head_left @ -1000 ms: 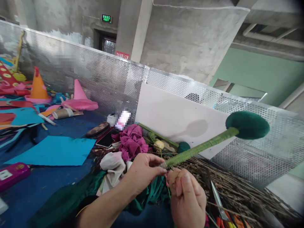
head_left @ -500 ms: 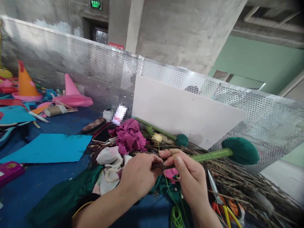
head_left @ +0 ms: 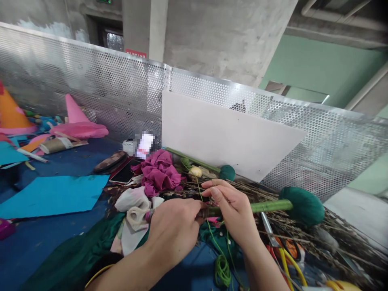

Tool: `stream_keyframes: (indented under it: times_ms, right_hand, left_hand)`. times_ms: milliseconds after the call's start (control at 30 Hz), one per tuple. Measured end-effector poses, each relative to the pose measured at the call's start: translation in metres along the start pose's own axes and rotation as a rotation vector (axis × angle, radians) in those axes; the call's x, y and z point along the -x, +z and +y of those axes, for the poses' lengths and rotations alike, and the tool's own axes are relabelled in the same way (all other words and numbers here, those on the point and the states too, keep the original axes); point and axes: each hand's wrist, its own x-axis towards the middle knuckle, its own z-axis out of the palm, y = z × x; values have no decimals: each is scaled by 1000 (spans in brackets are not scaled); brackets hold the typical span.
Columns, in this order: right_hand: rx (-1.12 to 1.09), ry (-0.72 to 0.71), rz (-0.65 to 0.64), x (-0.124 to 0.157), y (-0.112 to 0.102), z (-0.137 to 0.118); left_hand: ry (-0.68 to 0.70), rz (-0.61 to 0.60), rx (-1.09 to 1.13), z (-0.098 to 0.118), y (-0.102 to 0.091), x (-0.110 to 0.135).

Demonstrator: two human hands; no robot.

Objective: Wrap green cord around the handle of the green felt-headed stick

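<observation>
A green-wrapped stick (head_left: 268,206) with a dark green cloth ball (head_left: 303,207) on its right end lies across both hands. Its left part sits in the closed fingers of my left hand (head_left: 174,226), where a brownish wrapped section shows. My right hand (head_left: 232,206) is closed in a pinch on thin green string (head_left: 199,188), close to the stick; its fingertips partly hide the string. More string hangs below the hands to a loose green coil (head_left: 222,271). Scissors (head_left: 280,250) with yellow and red handles lie right of my right hand.
Dry twigs (head_left: 330,242) spread along the right. Magenta cloth (head_left: 160,171), white cloth (head_left: 133,200) and dark green cloth (head_left: 75,246) lie left of the hands, beside a blue sheet (head_left: 54,194). Behind stand a white board (head_left: 224,133) and a perforated metal screen (head_left: 121,81).
The stick's ball end has turned slightly towards me, and more of the stick shows at my left hand. My right fingers have shifted along the string. The view has moved a little right.
</observation>
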Motion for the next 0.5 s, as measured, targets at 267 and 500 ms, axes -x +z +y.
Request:
stream_keyframes:
  times_ms: [267, 500]
  right_hand:
    - [50, 54, -36, -3, -5, 6]
    - [94, 37, -34, -4, -3, 9]
  left_hand:
    - [316, 275, -134, -7, 14, 2]
    - [448, 333, -134, -8, 14, -1]
